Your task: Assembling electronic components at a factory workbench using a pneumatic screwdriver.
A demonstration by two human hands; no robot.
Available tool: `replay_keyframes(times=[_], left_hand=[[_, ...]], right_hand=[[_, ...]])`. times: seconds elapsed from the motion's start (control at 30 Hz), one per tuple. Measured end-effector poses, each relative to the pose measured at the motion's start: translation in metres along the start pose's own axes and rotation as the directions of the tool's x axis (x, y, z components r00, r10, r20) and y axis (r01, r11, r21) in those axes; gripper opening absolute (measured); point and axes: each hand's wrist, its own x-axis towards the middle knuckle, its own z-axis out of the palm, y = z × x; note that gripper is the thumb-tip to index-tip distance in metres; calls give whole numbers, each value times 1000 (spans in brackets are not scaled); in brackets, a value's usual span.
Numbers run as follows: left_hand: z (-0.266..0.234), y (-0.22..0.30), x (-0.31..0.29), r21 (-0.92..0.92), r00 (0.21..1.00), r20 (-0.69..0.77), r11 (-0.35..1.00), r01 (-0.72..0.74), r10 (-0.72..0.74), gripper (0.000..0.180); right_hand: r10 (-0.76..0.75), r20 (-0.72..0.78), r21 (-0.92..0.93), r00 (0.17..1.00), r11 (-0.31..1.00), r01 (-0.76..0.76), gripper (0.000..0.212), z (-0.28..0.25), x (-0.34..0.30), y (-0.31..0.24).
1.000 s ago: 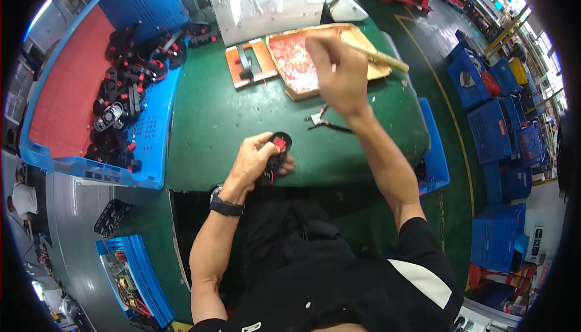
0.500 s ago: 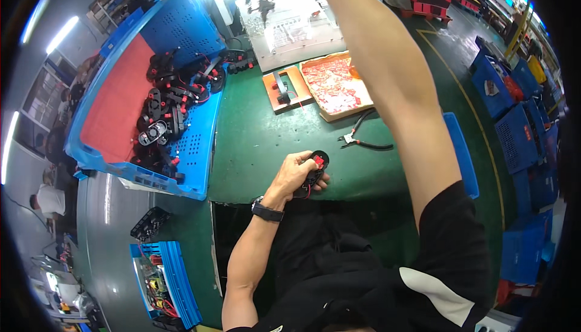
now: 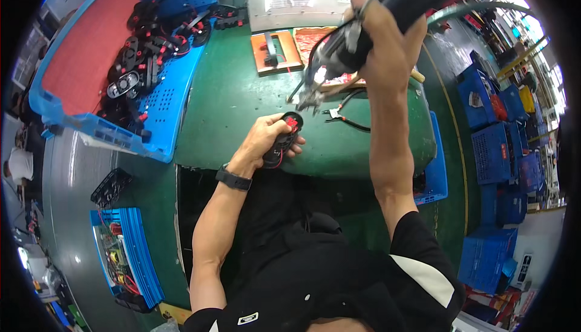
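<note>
My left hand [image 3: 263,137] holds a black plastic housing [image 3: 282,148] above the green table's near edge. At the housing's far end sits a red block [image 3: 292,124], pressed by my thumb, and a red wire loops at the near end. My right hand [image 3: 390,48] is wrapped around a black power screwdriver [image 3: 411,2] with a yellow label. Its metal tip, smeared by motion, points down and sits just beyond the housing, apart from it. Side cutters [image 3: 334,114] lie on the table to the right, partly behind my right arm.
A large blue crate [image 3: 109,131] full of black parts stands at left. Beyond the tool are an orange tray [image 3: 261,60] with one black part and a box of small red pieces [image 3: 302,37]. A green hose [image 3: 478,6] runs off right. A blue bin [image 3: 440,169] stands beside the table.
My right arm has come back from far ahead, and its hand now shows with the power screwdriver in it. My left hand still holds the housing. The whole view has shifted.
</note>
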Motion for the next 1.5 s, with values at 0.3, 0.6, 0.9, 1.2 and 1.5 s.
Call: replay_keyframes(times=[0.3, 0.6, 0.9, 1.2, 1.5], left_hand=[[8, -7, 0, -9, 996, -80, 1000, 28, -28, 24], [5, -7, -1, 7, 995, -90, 999, 34, -33, 25], [3, -7, 1, -17, 998, -65, 1000, 24, -25, 29], [8, -6, -1, -24, 995, -94, 999, 40, -42, 28], [5, -6, 0, -48, 998, -55, 998, 28, -31, 30]], right_hand=[[-13, 88, 66, 996, 998, 8, 22, 1, -46, 9], [-33, 98, 86, 995, 996, 25, 27, 7, -52, 23], [-14, 89, 61, 996, 998, 9, 31, 5, -50, 21], [37, 104, 69, 994, 997, -45, 30, 5, -52, 18], [-16, 91, 56, 996, 998, 11, 28, 8, -50, 19]])
